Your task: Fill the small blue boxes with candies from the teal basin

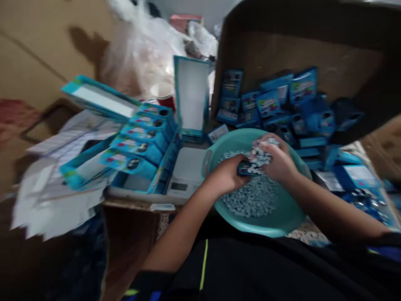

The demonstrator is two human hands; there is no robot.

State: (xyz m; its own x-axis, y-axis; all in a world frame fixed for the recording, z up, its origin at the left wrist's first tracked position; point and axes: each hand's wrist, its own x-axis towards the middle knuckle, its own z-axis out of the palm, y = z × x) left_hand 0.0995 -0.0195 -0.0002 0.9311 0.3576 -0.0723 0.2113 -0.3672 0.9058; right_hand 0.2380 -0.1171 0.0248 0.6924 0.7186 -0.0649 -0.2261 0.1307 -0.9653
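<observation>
A turquoise plastic basin (260,228) with small pale blue-white pellets (252,198) in it stands in front of my body. Over the basin, my left hand (230,173) is closed around a small dark blue box (243,168), whose end faces my other hand. My right hand (280,161) is cupped around a handful of the pellets (262,155), right beside the box. Some pellets lie at the box's end. How full the box is cannot be seen.
Left of the basin are a white scale (188,167) and an opened display carton (150,186) with several small blue boxes. A large cardboard box (282,50) behind holds many blue packets (269,102). Papers (59,179) and a red cup (164,94) lie further left.
</observation>
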